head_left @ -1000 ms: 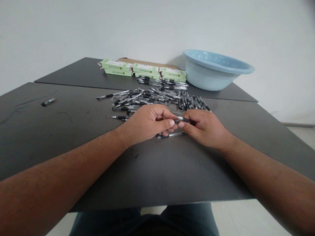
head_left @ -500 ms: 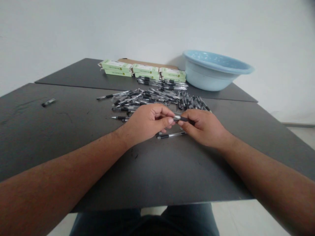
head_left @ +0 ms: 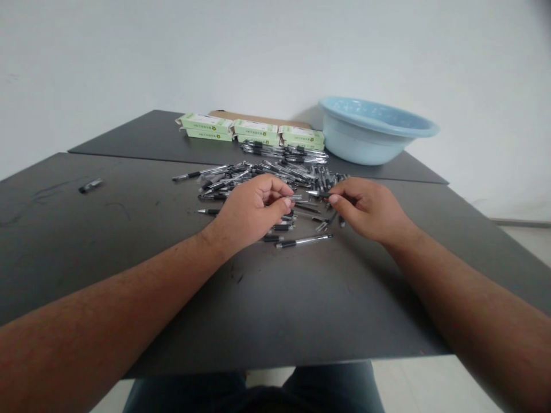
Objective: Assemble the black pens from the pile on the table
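My left hand [head_left: 253,207] is closed, its thumb and fingers pinching a clear plastic pen cap [head_left: 297,198] that points to the right. Facing it, my right hand [head_left: 371,209] grips a pen [head_left: 317,195] by its black grip, the silver tip aimed left. A small gap separates cap and tip. The rest of that pen is hidden in my right palm. Below and behind both hands spreads a loose pile of pens [head_left: 275,170] with black grips and clear barrels. One pen [head_left: 303,241] lies apart in front of the pile.
Green and white boxes [head_left: 206,127] stand stacked in a row at the back, with a bundle of pens [head_left: 282,150] before them. To their right sits a light blue basin [head_left: 365,137]. A short clear and black pen piece [head_left: 90,185] lies far left on the dark table [head_left: 275,310].
My hands have drawn apart. The silver pen tip, which was up against my left fingers, now shows bare in my right hand, with the clear cap in my left.
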`<state>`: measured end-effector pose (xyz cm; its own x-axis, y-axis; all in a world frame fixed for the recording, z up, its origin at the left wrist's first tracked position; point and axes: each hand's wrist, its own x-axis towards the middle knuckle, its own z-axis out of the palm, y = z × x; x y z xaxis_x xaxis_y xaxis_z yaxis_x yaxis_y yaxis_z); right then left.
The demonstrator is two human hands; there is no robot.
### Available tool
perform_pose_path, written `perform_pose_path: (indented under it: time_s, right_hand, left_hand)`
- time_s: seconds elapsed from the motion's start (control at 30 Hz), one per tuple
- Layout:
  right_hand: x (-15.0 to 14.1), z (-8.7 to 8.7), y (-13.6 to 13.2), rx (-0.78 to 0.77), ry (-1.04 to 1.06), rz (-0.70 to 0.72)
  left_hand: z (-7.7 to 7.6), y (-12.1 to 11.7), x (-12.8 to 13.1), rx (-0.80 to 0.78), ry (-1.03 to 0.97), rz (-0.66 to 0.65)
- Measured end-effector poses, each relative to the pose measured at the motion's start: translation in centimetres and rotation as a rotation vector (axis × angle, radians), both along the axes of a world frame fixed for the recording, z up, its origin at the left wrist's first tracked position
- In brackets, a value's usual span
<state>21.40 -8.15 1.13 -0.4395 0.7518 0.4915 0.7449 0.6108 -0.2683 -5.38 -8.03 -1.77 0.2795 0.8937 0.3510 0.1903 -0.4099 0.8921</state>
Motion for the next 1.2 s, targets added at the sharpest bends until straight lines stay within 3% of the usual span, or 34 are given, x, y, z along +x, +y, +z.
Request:
perform_pose_path:
  time_s: [0.33,1.2]
  right_hand:
    - [-0.36,0.08,-0.37,0.000,-0.037,0.046]
    - [-0.80,0.05,-0.63,-0.014,-0.049,0.072]
  left_hand:
    - [-0.02,-0.28,0.01,0.043,0.089,0.038]
    - [-0.33,-0.33,-0.03,0.030,0.099,0.008]
